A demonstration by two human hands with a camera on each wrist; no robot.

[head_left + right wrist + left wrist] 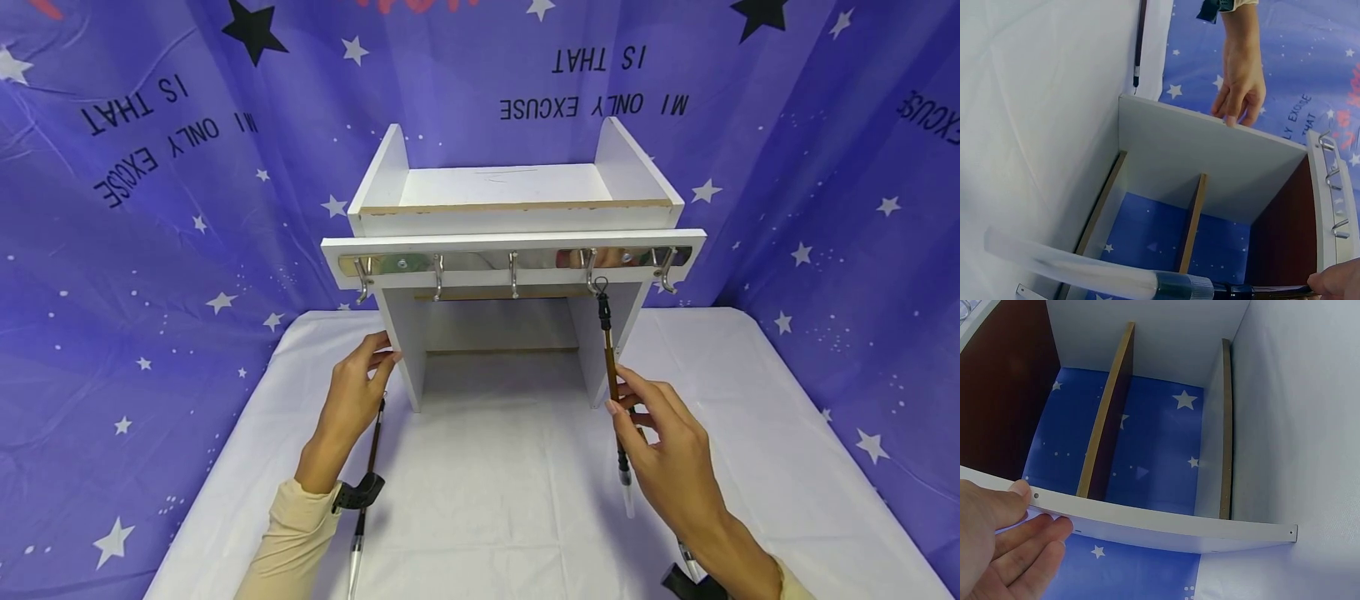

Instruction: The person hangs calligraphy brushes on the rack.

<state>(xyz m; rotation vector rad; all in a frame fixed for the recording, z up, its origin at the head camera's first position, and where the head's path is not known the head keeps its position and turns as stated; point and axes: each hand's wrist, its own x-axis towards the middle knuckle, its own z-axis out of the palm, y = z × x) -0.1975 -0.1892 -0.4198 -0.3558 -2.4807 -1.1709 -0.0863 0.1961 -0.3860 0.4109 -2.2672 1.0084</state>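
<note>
Two hands at a white hook rack (517, 221), which stands on the white-covered counter (495, 500). The right hand (667, 437), near and right, pinches a capped brush (611, 360); its grip is clamped on the shaft between thumb and fingertips. The left hand (348, 396) has its grip on the edge of the rack's left side panel (1116, 513), thumb on the edge and fingertips beneath it in the left wrist view. The capped brush is upright, slightly tilted, before the rack's right side: brown shaft, black ends, a clear cap (627, 497) at the bottom. Its top loop meets the fourth hook (590, 265) from the left; whether it is threaded on cannot be told. A second brush (374, 442) lies at left, partly behind a black wrist strap (360, 492).
</note>
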